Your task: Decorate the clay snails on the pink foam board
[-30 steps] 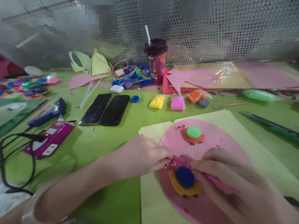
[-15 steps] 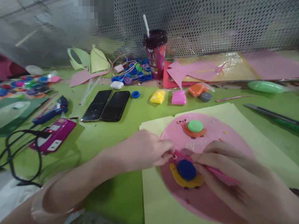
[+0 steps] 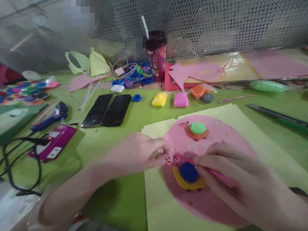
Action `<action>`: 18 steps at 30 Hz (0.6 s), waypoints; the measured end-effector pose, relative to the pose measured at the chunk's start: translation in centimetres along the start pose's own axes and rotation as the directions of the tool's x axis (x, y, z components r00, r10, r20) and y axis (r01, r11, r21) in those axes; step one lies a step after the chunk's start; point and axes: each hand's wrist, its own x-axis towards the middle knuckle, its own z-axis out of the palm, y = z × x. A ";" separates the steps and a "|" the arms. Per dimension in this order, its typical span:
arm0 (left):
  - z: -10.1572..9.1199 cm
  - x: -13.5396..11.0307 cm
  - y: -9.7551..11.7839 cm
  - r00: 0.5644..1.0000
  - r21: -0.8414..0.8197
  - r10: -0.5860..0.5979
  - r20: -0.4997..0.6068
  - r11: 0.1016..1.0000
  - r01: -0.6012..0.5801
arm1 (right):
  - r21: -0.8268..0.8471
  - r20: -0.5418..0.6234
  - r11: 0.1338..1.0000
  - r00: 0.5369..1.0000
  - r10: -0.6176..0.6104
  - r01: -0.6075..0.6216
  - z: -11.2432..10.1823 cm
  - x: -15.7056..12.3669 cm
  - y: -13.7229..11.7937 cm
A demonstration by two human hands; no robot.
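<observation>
My right hand [image 3: 240, 183] is closed on a pink clay modelling tool [image 3: 222, 176], whose tip points left above the blue cap of the yellow clay snail. That snail [image 3: 189, 184] lies on a round pink sheet [image 3: 231, 134], with two small eyes and dark dots for feet. Just left of its eyes, my left hand [image 3: 146, 150] hovers with thumb and forefinger slightly apart, nothing visible between them. Higher on the sheet sits an orange clay snail [image 3: 204, 134] with a green cap [image 3: 197, 128]. Thin green blades lie between the snails. Pale yellow paper [image 3: 156, 199] lies underneath.
Two phones [image 3: 116, 110], a glue gun [image 3: 51, 117] and a purple power strip [image 3: 54, 144] with a black cable lie leftward. Bagged clay [image 3: 181, 99] and a lidded cup [image 3: 156, 56] stand behind. A utility knife [image 3: 276, 117] lies right.
My left hand has drawn back to the left from the yellow snail's eyes, and its fingers have parted. Both eyes now show. My right hand still holds the tool; the view has shifted slightly.
</observation>
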 end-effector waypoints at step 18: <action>0.4 -0.8 -0.3 0.995 -0.112 -0.011 0.095 0.994 0.021 | -0.013 -0.014 1.000 1.000 -0.002 0.002 -0.4 0.4 -0.1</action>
